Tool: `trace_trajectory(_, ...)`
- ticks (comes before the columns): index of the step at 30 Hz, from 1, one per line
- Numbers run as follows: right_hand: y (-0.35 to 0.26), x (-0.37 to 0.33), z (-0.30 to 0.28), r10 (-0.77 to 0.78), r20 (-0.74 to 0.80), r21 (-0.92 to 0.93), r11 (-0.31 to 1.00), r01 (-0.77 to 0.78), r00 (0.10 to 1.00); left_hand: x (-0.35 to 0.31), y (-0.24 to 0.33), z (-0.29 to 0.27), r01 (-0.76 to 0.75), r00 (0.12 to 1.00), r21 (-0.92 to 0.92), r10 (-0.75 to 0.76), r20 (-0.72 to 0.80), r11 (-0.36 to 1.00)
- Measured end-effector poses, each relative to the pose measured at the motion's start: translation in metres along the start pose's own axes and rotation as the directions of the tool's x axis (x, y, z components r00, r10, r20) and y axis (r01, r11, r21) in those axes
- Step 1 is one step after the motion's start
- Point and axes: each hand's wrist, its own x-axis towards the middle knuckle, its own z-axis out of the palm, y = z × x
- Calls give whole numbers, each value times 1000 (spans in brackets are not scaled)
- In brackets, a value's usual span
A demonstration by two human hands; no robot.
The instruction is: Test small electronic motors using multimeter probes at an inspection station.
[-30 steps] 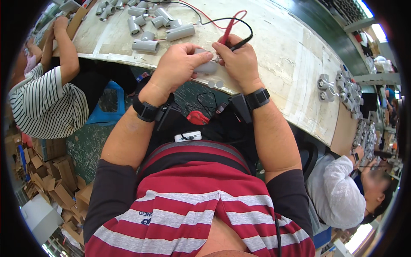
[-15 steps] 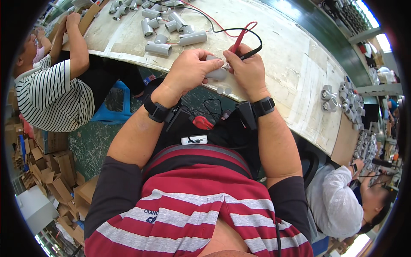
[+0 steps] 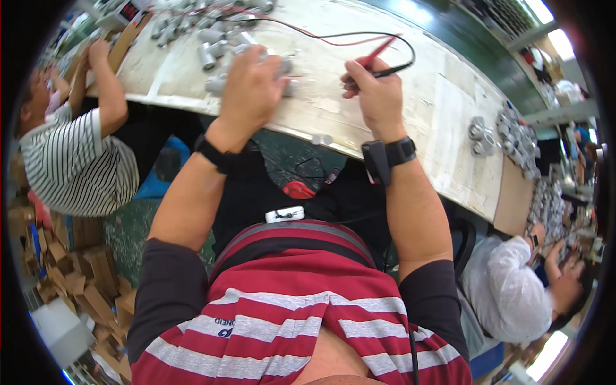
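Observation:
Stretched over the grey cylindrical housings [image 3: 206, 56] on the table, my left hand [image 3: 249, 88] is smeared by motion. One housing shows beside its thumb, but I cannot tell whether the fingers grip it. Further right, above bare tabletop, my right hand [image 3: 380, 96] is closed around a red test probe [image 3: 381, 50] and a black test probe [image 3: 394, 68]. Their tips are hidden or blurred near the fingers. The probes' red and black leads run back to the left across the housings. Two small pale discs [image 3: 322, 139] lie at the table's near edge.
The worn white table [image 3: 443, 135] reaches across the front. Grey fittings [image 3: 480, 136] stand on its right side, with more beyond. A device with a red display [image 3: 128, 11] sits far left. People sit on both sides; cardboard boxes [image 3: 96, 276] fill the left floor.
My left hand has moved left and away from me, from the grey housing held near the probes to the group of housings. My right hand has drawn slightly farther away, still holding both probes.

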Motion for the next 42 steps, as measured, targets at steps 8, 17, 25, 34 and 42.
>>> trace_trajectory(8, -23, 22, -11, -219, 68, -361, 904, 228, 973, 4, -27, 9, 30, 985, 519, -115, 132, 854)
trace_trajectory(17, -119, 64, -21, -560, 359, -774, 269, 573, 747, 55, 133, 94, -468, 843, -151, 491, 218, 871)
trace_trajectory(25, -173, 18, -14, -541, 469, -820, 29, 572, 699, 125, 324, 210, -372, 880, -206, 414, 232, 905)
trace_trajectory(34, -172, -4, -25, -556, 428, -807, 120, 578, 712, 140, 286, 199, -362, 788, -217, 422, 448, 906)
trace_trajectory(42, -122, 18, -17, -527, 329, -789, 303, 535, 784, 73, 79, 97, -373, 866, -295, 444, 230, 880)
